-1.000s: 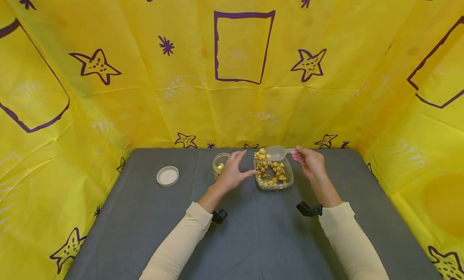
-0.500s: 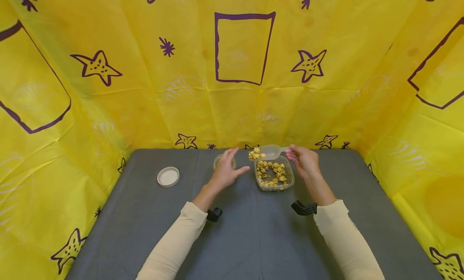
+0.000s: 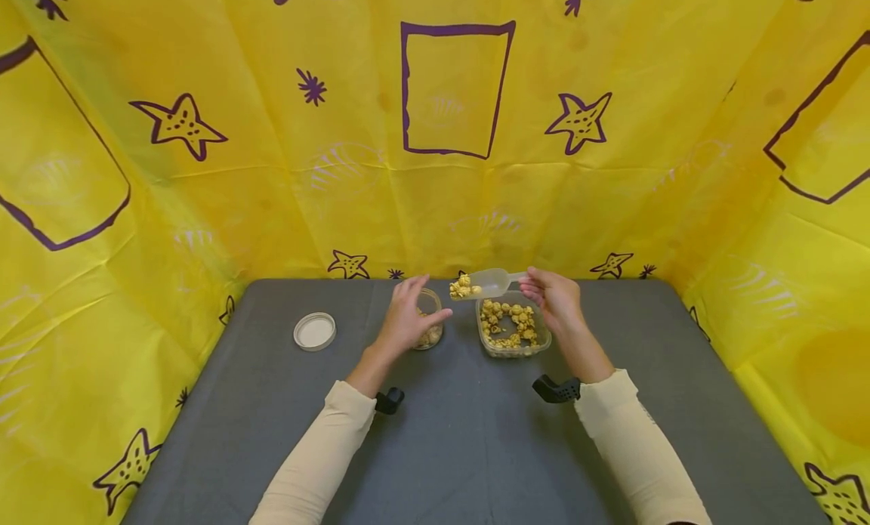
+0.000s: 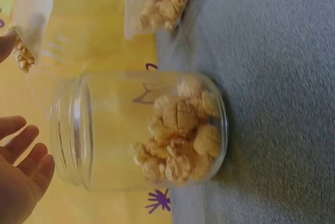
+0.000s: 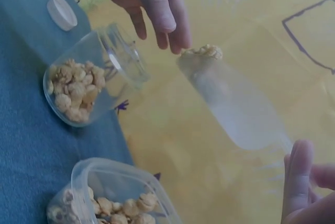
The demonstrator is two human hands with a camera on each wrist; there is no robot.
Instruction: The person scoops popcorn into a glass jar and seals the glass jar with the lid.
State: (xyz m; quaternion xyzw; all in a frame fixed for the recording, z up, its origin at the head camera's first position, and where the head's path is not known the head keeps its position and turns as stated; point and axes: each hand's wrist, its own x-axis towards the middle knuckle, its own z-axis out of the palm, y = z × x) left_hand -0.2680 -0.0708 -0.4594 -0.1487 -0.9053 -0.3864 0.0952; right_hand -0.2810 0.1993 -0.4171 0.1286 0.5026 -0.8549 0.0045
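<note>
My right hand (image 3: 556, 302) grips the handle of a translucent plastic scoop (image 3: 491, 282), which carries several pieces of caramel popcorn (image 3: 464, 287) at its tip. The scoop is in the air, just right of a clear jar (image 4: 112, 130). Popcorn fills the lower part of that jar, which stands upright without a lid. Near the jar's mouth is my left hand (image 3: 402, 313), fingers spread and thumb apart; in the left wrist view it stays off the glass. A square clear tub (image 3: 513, 353) below and right of the scoop holds more popcorn around a bare middle.
A white round lid (image 3: 315, 331) lies on the grey tabletop (image 3: 462, 449), left of the jar. Yellow patterned cloth (image 3: 448, 193) rises behind the table's far edge and along both sides.
The loaded scoop has moved left with my right hand, from over the tub toward the jar. My left hand has shifted left too, showing more of the jar.
</note>
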